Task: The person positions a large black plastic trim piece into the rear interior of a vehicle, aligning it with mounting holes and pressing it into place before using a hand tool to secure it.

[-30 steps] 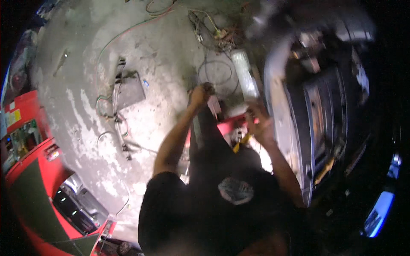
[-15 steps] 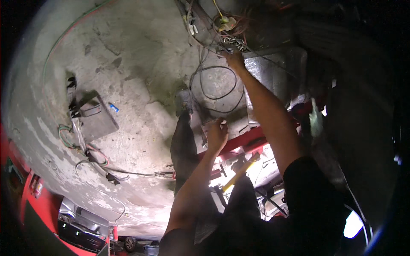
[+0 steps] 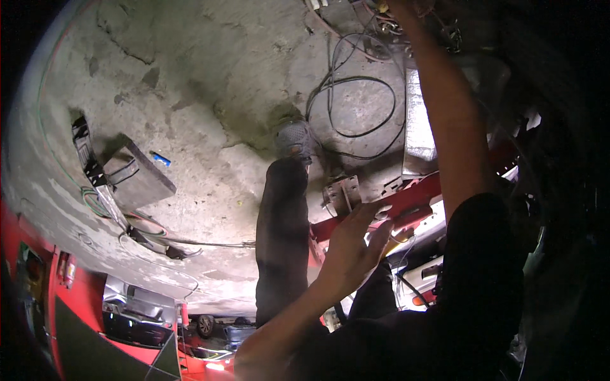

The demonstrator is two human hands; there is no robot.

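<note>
The right hand [image 3: 401,9] is stretched well beyond the red beam [image 3: 414,195], at a tangle of metal pieces and cords [image 3: 389,26]; the view's upper edge cuts it off, so whether it grips anything I cannot tell. The left hand [image 3: 349,249], on the beam's near side, is loose and half spread with nothing seen in it, probably raised to balance the long reach. A rusty bracket [image 3: 344,192] sits just past the beam's left part, and a silvery panel [image 3: 419,120] lies close behind the beam, perhaps parked there to be handy. Farther behind, black cable [image 3: 356,78] lies in slack loops, likely spare length. The concrete floor [image 3: 210,82] is stained and cracked; on it, well left of the beam, rests a grey box [image 3: 143,183]. Farther off, to the beam's lower left, are a red wall [image 3: 82,308] and a wheel [image 3: 204,325].
</note>
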